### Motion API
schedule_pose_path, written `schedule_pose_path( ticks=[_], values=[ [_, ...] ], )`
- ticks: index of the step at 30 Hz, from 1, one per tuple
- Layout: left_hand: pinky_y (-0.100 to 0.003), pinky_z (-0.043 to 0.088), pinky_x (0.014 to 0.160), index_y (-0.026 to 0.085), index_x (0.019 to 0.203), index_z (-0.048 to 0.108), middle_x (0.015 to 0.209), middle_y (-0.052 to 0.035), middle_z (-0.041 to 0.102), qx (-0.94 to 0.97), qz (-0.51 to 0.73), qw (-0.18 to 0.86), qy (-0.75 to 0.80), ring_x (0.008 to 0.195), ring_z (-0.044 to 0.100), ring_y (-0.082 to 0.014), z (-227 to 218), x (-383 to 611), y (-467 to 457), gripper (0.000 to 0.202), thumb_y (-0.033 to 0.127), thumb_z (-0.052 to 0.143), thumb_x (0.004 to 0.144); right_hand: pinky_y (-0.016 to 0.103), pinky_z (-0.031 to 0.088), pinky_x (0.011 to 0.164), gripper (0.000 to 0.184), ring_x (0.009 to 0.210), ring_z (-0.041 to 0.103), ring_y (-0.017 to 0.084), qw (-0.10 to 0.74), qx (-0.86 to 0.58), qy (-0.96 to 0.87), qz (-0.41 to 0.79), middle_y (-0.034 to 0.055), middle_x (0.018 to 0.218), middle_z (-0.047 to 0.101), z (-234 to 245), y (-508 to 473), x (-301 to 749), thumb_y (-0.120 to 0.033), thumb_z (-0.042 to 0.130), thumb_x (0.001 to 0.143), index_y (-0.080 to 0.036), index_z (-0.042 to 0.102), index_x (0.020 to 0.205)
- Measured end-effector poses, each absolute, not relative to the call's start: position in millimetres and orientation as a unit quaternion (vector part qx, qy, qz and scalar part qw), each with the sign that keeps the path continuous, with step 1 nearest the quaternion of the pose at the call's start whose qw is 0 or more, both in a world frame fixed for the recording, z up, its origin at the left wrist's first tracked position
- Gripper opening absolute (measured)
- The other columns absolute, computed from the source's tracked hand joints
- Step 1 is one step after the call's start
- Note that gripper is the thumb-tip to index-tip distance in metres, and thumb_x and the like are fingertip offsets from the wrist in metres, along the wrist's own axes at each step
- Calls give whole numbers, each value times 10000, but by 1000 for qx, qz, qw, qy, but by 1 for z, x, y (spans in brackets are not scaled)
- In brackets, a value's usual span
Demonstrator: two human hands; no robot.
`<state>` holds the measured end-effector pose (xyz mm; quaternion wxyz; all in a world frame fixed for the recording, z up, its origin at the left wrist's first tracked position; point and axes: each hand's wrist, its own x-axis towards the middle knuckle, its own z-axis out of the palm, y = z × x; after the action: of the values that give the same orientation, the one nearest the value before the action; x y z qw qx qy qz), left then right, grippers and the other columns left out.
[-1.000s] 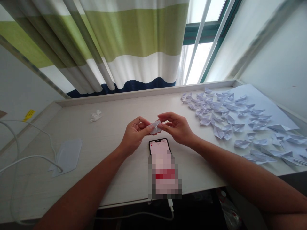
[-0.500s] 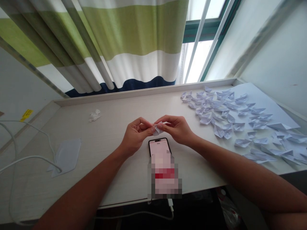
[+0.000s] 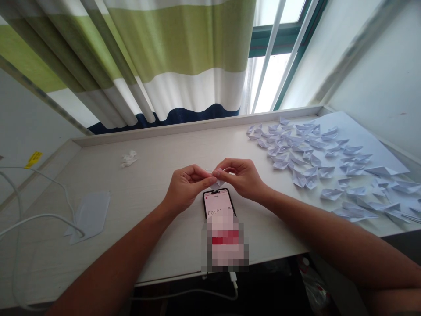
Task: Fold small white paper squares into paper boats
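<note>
- Desk (image 3: 98, 164), white, wood-grained, raised rim.
- Phone (image 3: 217, 205), black-framed, pink screen lit, lower part pixelated; middle of front edge.
- Charging plug (image 3: 233, 277), white, at phone's near end, its thin white cable below front edge.
- Tissue (image 3: 128, 159), white, crumpled; towards back left corner.
- Tag (image 3: 33, 159), bright yellow; by left edge.
- Curtain (image 3: 184, 46), green, white and navy bands; beyond back edge.
- Window frame (image 3: 274, 38), dark green; beyond back edge, right of curtain.

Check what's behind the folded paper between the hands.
Beyond the folded paper, the white desk runs back to its raised rear edge. What the paper, left hand and right hand cover cannot be seen.
</note>
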<state>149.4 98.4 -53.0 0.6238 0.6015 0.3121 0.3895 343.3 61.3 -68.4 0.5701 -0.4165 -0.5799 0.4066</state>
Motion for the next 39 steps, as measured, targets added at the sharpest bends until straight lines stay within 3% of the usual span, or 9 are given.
schedule_pose_path(
  ticks=[4, 8, 13, 25, 34, 39],
  values=[
    [-324, 677, 745, 158, 844, 742, 809, -62, 833, 607, 387, 625, 301, 769, 809, -212, -54, 150, 96, 318, 342, 978, 738, 326, 616, 693, 301, 711, 727, 156, 569, -411, -572, 425, 34, 773, 781, -66, 61, 343, -448, 892, 833, -179, 764, 792],
    [-370, 689, 762, 166, 936, 719, 796, -50, 829, 598, 391, 634, 297, 761, 806, -224, -55, 151, 97, 351, 386, 947, 784, 332, 608, 765, 268, 825, 737, 168, 543, -386, -595, 449, 48, 886, 794, -66, 61, 346, -450, 818, 913, -182, 796, 916],
    [-379, 692, 758, 162, 927, 710, 763, -41, 817, 583, 399, 643, 296, 736, 797, -221, -58, 152, 100, 382, 434, 938, 785, 323, 588, 795, 244, 884, 717, 164, 552, -353, -624, 426, 59, 958, 775, -68, 62, 349, -425, 744, 989, -196, 814, 939],
    [-383, 692, 790, 163, 934, 702, 789, -53, 822, 635, 407, 596, 276, 776, 807, -224, -61, 153, 95, 316, 428, 865, 873, 309, 564, 708, 220, 779, 694, 152, 567, -383, -613, 396, 38, 854, 762, -70, 63, 348, -401, 806, 938, -203, 807, 842],
    [-406, 682, 772, 173, 892, 706, 776, -68, 825, 628, 386, 598, 315, 811, 825, -277, -53, 153, 90, 370, 458, 922, 796, 342, 549, 749, 292, 806, 673, 177, 537, -394, -623, 411, 40, 864, 755, -63, 61, 351, -479, 758, 954, -211, 781, 841],
    [-383, 664, 773, 180, 917, 683, 753, -54, 821, 618, 404, 598, 312, 755, 810, -245, -56, 155, 92, 393, 474, 915, 799, 335, 551, 746, 302, 782, 660, 165, 532, -392, -609, 438, 32, 840, 739, -64, 61, 349, -479, 729, 976, -198, 753, 869]
  ],
)
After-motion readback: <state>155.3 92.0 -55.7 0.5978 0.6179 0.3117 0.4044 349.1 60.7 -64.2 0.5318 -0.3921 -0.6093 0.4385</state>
